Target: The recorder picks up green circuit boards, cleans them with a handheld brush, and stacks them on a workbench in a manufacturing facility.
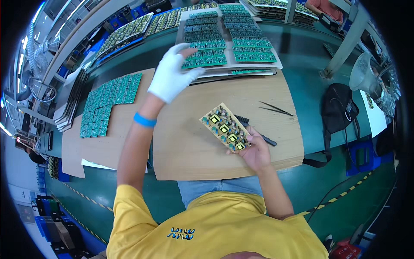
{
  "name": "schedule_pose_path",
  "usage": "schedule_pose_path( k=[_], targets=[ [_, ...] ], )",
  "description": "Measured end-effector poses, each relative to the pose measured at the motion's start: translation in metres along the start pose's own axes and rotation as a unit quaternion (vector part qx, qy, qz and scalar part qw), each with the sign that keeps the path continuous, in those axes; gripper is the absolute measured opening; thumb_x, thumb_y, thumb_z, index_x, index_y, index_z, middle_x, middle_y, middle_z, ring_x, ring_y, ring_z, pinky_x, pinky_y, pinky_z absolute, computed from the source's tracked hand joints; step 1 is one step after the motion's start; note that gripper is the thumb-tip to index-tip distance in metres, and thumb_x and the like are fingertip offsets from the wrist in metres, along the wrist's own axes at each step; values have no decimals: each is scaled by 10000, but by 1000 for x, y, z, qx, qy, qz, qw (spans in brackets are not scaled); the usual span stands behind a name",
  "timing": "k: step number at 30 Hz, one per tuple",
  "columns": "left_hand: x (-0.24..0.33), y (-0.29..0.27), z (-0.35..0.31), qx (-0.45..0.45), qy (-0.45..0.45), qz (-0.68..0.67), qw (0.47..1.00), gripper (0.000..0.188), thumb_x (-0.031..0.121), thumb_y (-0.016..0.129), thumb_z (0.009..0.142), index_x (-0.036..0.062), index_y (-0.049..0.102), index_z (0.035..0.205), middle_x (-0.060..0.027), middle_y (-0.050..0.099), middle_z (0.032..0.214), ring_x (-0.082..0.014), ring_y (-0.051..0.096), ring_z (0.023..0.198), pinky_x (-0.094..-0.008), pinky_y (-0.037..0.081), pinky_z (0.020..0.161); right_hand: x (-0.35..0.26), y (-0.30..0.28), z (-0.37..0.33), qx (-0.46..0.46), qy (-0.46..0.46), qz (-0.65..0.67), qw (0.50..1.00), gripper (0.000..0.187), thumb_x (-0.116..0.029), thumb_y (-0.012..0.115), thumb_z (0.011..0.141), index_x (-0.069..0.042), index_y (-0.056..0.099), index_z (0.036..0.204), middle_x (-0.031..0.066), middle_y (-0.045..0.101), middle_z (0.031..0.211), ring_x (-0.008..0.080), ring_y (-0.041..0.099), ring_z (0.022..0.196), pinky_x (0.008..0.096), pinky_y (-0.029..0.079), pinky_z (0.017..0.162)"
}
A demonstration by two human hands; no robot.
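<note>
My left hand point(172, 73), in a white glove with a bare fingertip showing and a blue band point(144, 120) at the wrist, is raised with its fingers apart. It hovers at the near left corner of the stacked green circuit boards point(207, 57), and nothing shows in it. My bare right hand point(257, 152) grips the lower right end of a tan circuit board point(224, 128), tilted over the cardboard sheet point(189, 142). Yellow-and-black square parts and green round ones stand on that board. Behind it a black brush point(243, 120) is partly hidden.
Black tweezers point(278, 109) lie on the cardboard to the right. Green board panels point(108, 103) spread at the left. Upright thin sheets point(71, 101) lean farther left. A black bag point(338, 108) and a metal post point(345, 47) stand at the right; another person point(327, 8) sits beyond.
</note>
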State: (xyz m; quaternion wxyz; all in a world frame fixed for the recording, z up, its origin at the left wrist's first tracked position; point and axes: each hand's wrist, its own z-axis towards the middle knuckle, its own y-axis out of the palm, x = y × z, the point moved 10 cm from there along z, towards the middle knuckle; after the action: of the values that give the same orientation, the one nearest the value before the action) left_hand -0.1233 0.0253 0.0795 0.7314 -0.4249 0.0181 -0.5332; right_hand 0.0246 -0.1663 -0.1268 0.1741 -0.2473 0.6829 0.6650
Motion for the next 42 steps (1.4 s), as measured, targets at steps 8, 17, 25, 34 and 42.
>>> schedule_pose_path(
  k=[8, 17, 25, 34, 42],
  targets=[
    [-47, 91, 42, -251, 72, 302, 917, 794, 583, 718, 862, 155, 522, 1501, -215, 419, 1579, -422, 411, 1439, -451, 364, 1189, -1, 0, -4, 6, -13, 7, 1000, 180, -219, 534, 959, -55, 471, 1000, 274, 660, 1212, 341, 703, 965, 492, 600, 823],
    [-69, 101, 57, -280, -7, 199, 939, 819, 582, 709, 876, 149, 483, 1533, -238, 395, 1592, -423, 413, 1441, -434, 360, 1193, 1, -1, -3, -22, -5, -8, 1000, 188, -214, 520, 962, -45, 482, 1036, 279, 658, 1216, 361, 701, 997, 468, 587, 847],
    [-83, 104, 75, -315, -55, 147, 936, 820, 614, 685, 879, 160, 484, 1532, -237, 447, 1552, -414, 450, 1411, -438, 388, 1169, -5, 7, -5, -12, -10, 2, 1000, 449, -219, 489, 961, 37, 476, 1330, 287, 636, 1283, 389, 667, 1133, 484, 576, 896],
    [-101, 59, 60, -86, -77, 81, 990, 699, 483, 725, 918, 76, 554, 1461, -228, 594, 1416, -383, 571, 1304, -396, 441, 1107, 2, 1, -1, -25, -23, -22, 999, 494, -294, 463, 1051, 59, 481, 1396, 274, 632, 1302, 361, 672, 1127, 483, 573, 912],
    [-164, 43, -32, 198, -215, -142, 946, 331, 190, 736, 939, 10, 721, 1217, -134, 698, 1299, -198, 682, 1122, -328, 526, 965, -83, 105, 12, -76, -313, -555, 767, 316, -223, 569, 1041, 14, 642, 1237, 186, 666, 1234, 320, 647, 1139, 437, 538, 930]
  ],
)
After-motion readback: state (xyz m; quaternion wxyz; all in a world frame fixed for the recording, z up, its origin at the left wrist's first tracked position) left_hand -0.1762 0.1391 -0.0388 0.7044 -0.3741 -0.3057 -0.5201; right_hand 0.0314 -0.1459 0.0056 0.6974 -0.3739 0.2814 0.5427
